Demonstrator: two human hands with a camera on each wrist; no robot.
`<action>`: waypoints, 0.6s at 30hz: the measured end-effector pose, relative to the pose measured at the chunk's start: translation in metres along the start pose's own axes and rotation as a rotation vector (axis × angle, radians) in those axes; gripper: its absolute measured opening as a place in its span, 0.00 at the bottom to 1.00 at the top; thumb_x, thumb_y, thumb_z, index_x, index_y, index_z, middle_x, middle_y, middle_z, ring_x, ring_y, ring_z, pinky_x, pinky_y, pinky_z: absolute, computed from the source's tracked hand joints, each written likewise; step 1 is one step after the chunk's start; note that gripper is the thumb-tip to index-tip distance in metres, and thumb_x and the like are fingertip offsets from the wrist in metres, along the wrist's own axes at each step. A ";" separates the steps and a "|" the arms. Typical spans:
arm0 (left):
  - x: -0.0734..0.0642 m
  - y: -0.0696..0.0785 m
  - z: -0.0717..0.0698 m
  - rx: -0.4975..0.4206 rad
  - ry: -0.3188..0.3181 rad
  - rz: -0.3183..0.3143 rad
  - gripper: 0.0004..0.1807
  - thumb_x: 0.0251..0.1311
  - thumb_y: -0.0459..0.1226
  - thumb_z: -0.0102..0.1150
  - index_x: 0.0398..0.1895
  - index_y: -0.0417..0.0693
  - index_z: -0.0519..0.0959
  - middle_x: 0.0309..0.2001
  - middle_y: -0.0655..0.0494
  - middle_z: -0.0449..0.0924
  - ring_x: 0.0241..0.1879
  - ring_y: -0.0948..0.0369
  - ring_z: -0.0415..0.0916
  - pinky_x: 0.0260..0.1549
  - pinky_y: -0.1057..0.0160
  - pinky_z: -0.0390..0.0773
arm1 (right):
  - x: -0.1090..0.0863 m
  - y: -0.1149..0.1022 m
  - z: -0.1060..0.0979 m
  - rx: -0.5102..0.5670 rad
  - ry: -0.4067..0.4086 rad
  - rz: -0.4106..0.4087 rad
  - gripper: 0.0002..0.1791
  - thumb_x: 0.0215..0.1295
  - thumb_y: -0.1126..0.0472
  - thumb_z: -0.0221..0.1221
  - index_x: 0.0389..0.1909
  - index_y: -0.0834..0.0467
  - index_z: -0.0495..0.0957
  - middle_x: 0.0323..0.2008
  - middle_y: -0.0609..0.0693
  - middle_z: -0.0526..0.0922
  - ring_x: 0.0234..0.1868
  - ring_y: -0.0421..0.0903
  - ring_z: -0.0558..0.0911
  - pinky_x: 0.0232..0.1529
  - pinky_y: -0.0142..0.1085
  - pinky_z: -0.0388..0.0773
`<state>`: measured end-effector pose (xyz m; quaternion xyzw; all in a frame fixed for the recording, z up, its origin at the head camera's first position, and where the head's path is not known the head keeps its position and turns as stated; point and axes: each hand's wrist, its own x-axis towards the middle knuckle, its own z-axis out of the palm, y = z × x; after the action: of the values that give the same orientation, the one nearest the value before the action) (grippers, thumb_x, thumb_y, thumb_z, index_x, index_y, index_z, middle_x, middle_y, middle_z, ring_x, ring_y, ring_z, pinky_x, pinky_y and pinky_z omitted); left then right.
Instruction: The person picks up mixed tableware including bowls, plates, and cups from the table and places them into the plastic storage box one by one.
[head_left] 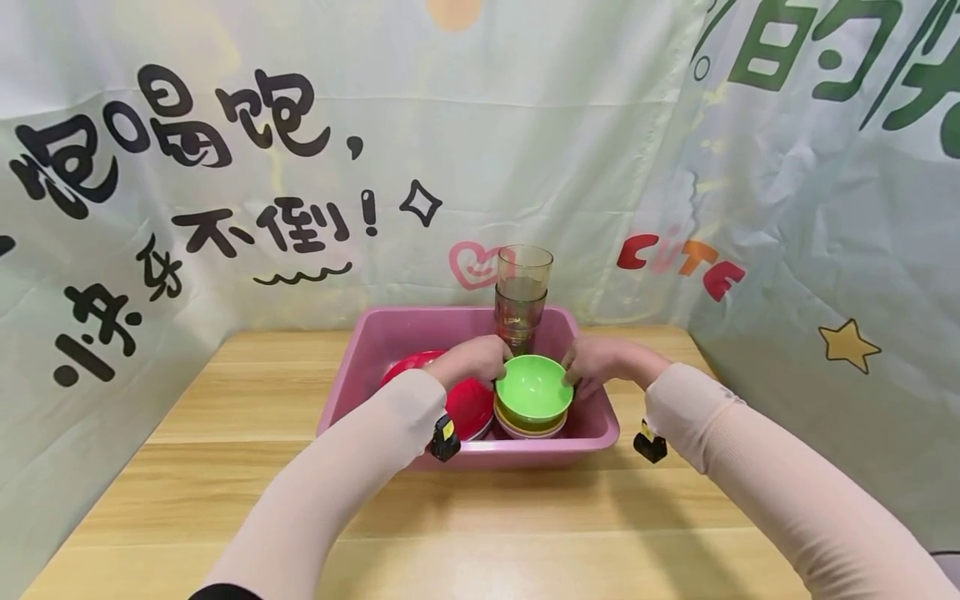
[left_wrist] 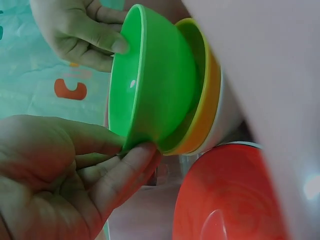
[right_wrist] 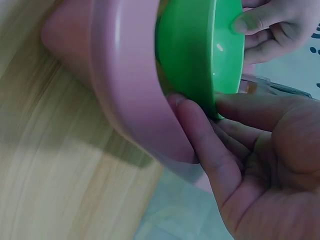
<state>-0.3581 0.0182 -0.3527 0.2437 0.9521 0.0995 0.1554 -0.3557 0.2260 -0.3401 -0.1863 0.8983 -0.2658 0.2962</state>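
A green bowl (head_left: 534, 388) sits at the top of a bowl stack inside the pink basin (head_left: 390, 327). My left hand (head_left: 480, 358) pinches its left rim, thumb inside and fingers outside, as the left wrist view shows. On the opposite rim my right hand (head_left: 597, 364) pinches it in the same way, close to the basin's wall. In the left wrist view the green bowl tilts apart from the yellow bowl (left_wrist: 209, 107) beneath it. A whitish bowl (left_wrist: 225, 112) lies under the yellow one. Red dishes (head_left: 470, 407) rest beside the stack, partly behind my left arm.
Nested clear brownish cups (head_left: 522, 287) rise from the basin's back, behind the green bowl. The basin stands on a wooden table (head_left: 480, 533). A printed cloth (head_left: 585, 150) hangs behind and at both sides. Both wrists carry small black cameras.
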 end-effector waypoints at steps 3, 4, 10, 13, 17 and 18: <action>0.001 0.002 0.000 0.089 -0.017 -0.003 0.12 0.60 0.27 0.56 0.43 0.44 0.85 0.26 0.58 0.77 0.26 0.63 0.70 0.27 0.70 0.77 | 0.001 -0.003 0.001 -0.067 -0.020 0.012 0.04 0.62 0.70 0.57 0.32 0.68 0.78 0.29 0.54 0.83 0.29 0.46 0.86 0.33 0.36 0.84; 0.002 0.003 -0.001 0.116 -0.022 -0.003 0.11 0.59 0.27 0.56 0.41 0.45 0.85 0.25 0.58 0.76 0.25 0.63 0.70 0.26 0.70 0.77 | 0.001 -0.004 0.002 -0.096 -0.024 0.012 0.03 0.62 0.70 0.58 0.32 0.68 0.78 0.29 0.54 0.83 0.28 0.45 0.85 0.33 0.35 0.84; 0.002 0.007 -0.001 0.251 -0.049 0.000 0.06 0.56 0.28 0.59 0.31 0.47 0.82 0.22 0.57 0.74 0.24 0.62 0.69 0.23 0.71 0.74 | 0.004 -0.009 0.007 -0.135 -0.023 0.055 0.03 0.60 0.72 0.57 0.32 0.68 0.78 0.27 0.55 0.83 0.25 0.43 0.84 0.30 0.34 0.83; 0.002 0.009 -0.002 0.262 -0.068 -0.013 0.05 0.56 0.28 0.60 0.29 0.47 0.80 0.24 0.56 0.75 0.24 0.62 0.68 0.22 0.72 0.73 | 0.006 -0.010 0.009 -0.099 -0.018 0.088 0.02 0.60 0.73 0.57 0.33 0.69 0.78 0.27 0.56 0.83 0.26 0.45 0.85 0.31 0.35 0.84; 0.004 0.010 -0.002 0.269 -0.088 -0.020 0.05 0.56 0.29 0.61 0.26 0.47 0.78 0.24 0.56 0.74 0.24 0.63 0.68 0.20 0.73 0.71 | 0.006 -0.011 0.009 -0.098 -0.018 0.100 0.02 0.61 0.73 0.58 0.32 0.69 0.78 0.26 0.57 0.83 0.26 0.45 0.85 0.32 0.36 0.84; 0.005 0.009 -0.002 0.271 -0.091 -0.024 0.06 0.56 0.29 0.61 0.26 0.47 0.77 0.24 0.56 0.74 0.24 0.63 0.68 0.19 0.73 0.71 | 0.006 -0.012 0.009 -0.105 -0.016 0.100 0.02 0.61 0.73 0.58 0.31 0.69 0.78 0.25 0.57 0.83 0.25 0.45 0.85 0.32 0.35 0.84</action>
<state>-0.3587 0.0284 -0.3491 0.2554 0.9517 -0.0428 0.1651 -0.3518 0.2105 -0.3419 -0.1587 0.9167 -0.2018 0.3062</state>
